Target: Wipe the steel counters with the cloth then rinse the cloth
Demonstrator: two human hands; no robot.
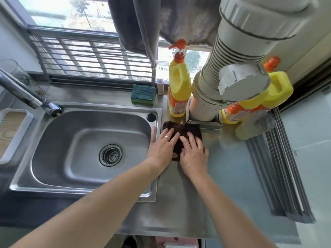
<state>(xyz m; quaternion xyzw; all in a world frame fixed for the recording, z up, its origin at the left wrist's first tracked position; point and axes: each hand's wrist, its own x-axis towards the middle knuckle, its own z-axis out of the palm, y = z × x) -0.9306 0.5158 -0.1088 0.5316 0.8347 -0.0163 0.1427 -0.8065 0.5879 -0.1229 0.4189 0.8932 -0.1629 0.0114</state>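
A dark brown cloth [180,130] lies flat on the steel counter [225,158], just right of the sink [86,140]. Both of my hands press down on it with fingers spread. My left hand [162,144] covers the cloth's left part, a ring on one finger, its thumb over the sink's rim. My right hand [194,153] lies on the cloth's near right part. The cloth's near edge is hidden under my palms.
Behind the cloth stand a yellow pump bottle [179,92], a thick grey pipe [211,90] and a second yellow bottle [254,102]. A green sponge [143,94] sits at the back. A rolled rack [279,167] lies at the right. The faucet [26,93] reaches over the sink's left corner.
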